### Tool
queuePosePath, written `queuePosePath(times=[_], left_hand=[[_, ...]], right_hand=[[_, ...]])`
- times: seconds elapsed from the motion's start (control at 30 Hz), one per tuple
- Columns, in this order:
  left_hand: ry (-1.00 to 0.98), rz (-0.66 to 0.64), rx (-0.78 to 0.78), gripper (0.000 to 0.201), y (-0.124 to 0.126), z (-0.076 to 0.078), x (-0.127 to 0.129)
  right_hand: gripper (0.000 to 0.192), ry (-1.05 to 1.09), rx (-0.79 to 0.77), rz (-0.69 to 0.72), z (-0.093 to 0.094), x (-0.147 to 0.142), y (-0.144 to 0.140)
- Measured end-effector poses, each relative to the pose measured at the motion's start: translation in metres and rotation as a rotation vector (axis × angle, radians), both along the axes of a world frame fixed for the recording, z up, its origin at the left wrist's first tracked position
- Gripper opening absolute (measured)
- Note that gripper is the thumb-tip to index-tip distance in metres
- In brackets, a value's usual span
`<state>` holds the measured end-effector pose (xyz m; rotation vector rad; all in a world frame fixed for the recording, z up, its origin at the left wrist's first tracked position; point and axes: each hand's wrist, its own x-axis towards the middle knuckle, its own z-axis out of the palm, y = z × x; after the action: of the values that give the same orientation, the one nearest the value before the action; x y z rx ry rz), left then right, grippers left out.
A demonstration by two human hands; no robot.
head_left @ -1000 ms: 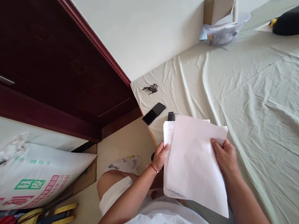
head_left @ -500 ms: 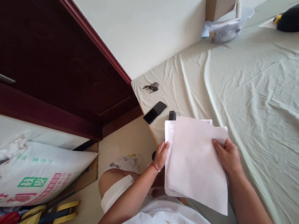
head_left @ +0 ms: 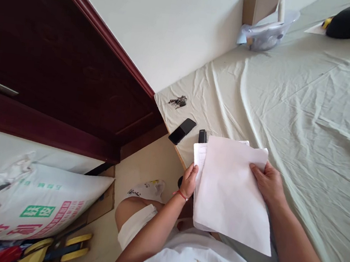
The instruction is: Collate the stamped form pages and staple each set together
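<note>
A blank white sheet of paper lies over a printed stack of papers, whose left and top edges show beneath it. My left hand, with a red cord at the wrist, grips the left edge of the stack, thumb on top. At the upper right, my right hand pinches the blank sheet between thumb and fingers; whether it also holds papers under it is hidden. A black stapler-like object pokes out just behind the papers, mostly covered.
A black phone and a bunch of keys lie near the corner of the cloth-covered surface. Against the wall stand a clear plastic basket and a cardboard box. A printed sack leans below the dark red door.
The lower right corner of the blank sheet has swung slightly to the right and down. Both hands keep their grip in nearly the same place.
</note>
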<state>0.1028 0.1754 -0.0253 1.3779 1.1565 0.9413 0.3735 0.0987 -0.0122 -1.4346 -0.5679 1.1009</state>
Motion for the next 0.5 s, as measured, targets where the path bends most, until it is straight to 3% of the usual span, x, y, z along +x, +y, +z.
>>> queuePosePath(times=[0.27,0.5], left_hand=[[-0.018,-0.047,0.000,0.049,0.0002,-0.0004,0.0002],[-0.006,0.031,-0.016,0.051,0.0009,0.0017,0.0034]], right_hand=[[0.037,-0.018,-0.023,0.005,-0.0012,-0.0013,0.0018],[0.043,-0.038,-0.036,0.033,0.0010,-0.0059,0.0010]])
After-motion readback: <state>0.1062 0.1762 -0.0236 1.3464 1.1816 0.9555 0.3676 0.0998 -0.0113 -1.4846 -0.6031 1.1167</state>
